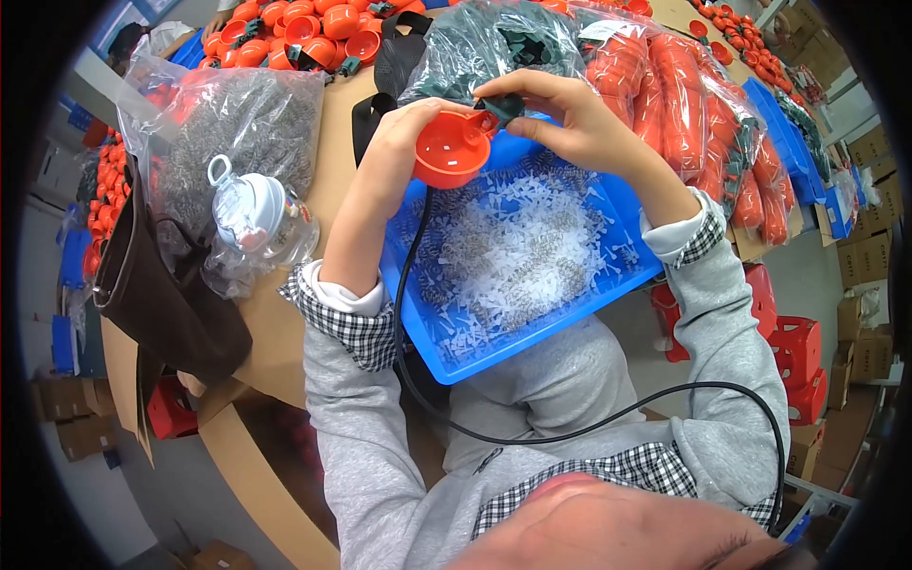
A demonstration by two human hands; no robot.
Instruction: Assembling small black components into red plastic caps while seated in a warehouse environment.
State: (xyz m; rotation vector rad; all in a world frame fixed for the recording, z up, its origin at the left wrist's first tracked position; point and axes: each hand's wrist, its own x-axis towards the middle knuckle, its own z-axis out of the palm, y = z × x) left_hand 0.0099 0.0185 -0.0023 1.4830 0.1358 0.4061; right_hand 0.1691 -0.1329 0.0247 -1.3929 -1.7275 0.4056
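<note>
While the left hand (404, 142) grips an orange cup (453, 150) above the blue tray (635, 204), right hand (570, 119) fingers pinch a dark green clip (501, 106) at its rim; a slip could drop it among the tray's small white pieces (518, 252).

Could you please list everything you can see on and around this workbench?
orange cap: one, orange, held above the tray
dark green part: one, at the cap's rim
blue tray: one, holding many small white pieces, on the lap edge
clear bags: several, with grey springs, green parts, orange caps
water bottle: one, clear, left
brown bag: one, left
black cable: one, across the lap
left hand: holds the cap
right hand: pinches the green part
</note>
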